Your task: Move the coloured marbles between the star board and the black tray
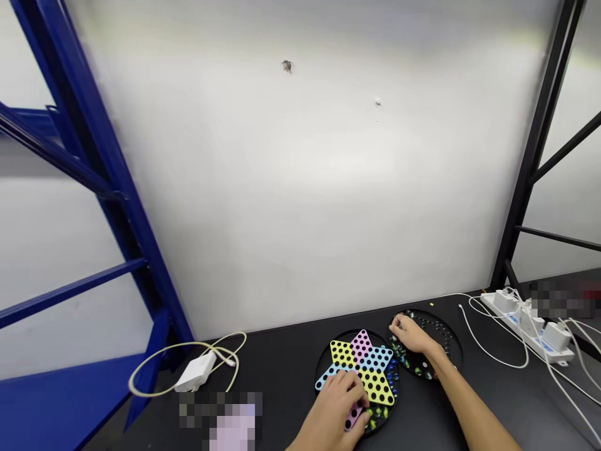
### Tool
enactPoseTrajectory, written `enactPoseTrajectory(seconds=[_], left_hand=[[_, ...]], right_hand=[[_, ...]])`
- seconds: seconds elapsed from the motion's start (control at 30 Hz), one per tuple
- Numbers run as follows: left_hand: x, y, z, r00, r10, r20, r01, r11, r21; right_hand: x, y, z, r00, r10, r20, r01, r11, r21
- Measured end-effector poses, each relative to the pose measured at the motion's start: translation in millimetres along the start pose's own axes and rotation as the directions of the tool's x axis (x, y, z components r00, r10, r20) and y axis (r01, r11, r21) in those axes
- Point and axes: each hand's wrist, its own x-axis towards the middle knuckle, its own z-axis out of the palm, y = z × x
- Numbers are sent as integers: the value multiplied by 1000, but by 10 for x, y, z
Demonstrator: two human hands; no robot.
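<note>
A Chinese checkers board (375,385) with a star of yellow, pink and blue points full of black holes lies in a round black tray on the table. My left hand (335,398) rests over its near left part, fingers bent and thumb apart from the index finger; nothing shows between them. Green and blue marbles (378,413) lie around the star's near right side. Beside it is a second round black tray (457,351) with several coloured marbles (419,372). Over this tray's left part my right hand (410,333) has its fingertips pinched together; what they hold is hidden.
A white power strip (526,329) with plugs and cables lies at the right. At the left are a white adapter (196,372) with a looped cable and a blue metal frame (122,207). A white wall (300,188) rises behind the black table (277,363).
</note>
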Motion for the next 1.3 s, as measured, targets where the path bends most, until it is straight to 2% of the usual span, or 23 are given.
enactPoseTrajectory(seconds=[0.03,0.07,0.13,0.2,0.23,0.27,0.3,0.37,0.43,0.5,0.57,0.7,0.8,0.97,1.07,1.3], left_hand=[[0,8,-8,1000,0,2,0,1000,-3],[1,17,-16,1000,-1,3,1,1000,-6],[-1,29,-31,1000,-7,8,7,1000,-12],[-4,32,-37,1000,-15,17,15,1000,-17],[-5,30,-36,1000,-19,20,19,1000,-18],[-7,26,-33,1000,-22,20,22,1000,-18],[-8,20,-29,1000,-21,17,21,1000,-18],[-8,9,-18,1000,-15,5,15,1000,-18],[-7,1,-8,1000,-6,1,6,1000,-19],[-7,-5,-1,1000,-5,3,5,1000,-24],[-8,-13,6,1000,1,-3,-1,1000,-27],[-7,-37,22,1000,22,-19,-22,1000,-16],[1,-48,29,1000,21,-21,-21,1000,-15],[14,-48,26,999,29,-21,-29,1000,2],[9,-43,18,1000,19,-6,-19,1000,4],[7,-15,1,1000,-9,7,9,1000,-2]], right_hand=[[10,15,-38,1000,11,-3,-10,982,187],[15,25,-86,1000,24,3,-23,923,383],[10,29,-197,999,38,27,-46,719,693],[-15,14,-294,999,33,31,-44,553,832],[-33,2,-326,999,37,26,-42,524,851],[-52,-12,-347,998,44,34,-52,535,844],[-70,-27,-356,998,47,52,-70,580,812],[-106,-52,-350,994,39,104,-98,753,651],[-141,-69,-338,987,7,159,-64,932,357],[-179,-80,-341,977,-11,215,-6,997,77],[-224,-96,-359,958,21,287,-1,998,-69],[-315,-188,-372,917,124,379,-65,984,-166],[-364,-302,-336,910,177,374,-95,969,-227],[-429,-439,-298,943,147,299,-23,923,-384],[-471,-442,-313,938,182,293,-46,907,-418],[-514,-347,-373,890,278,362,-134,917,-377]])
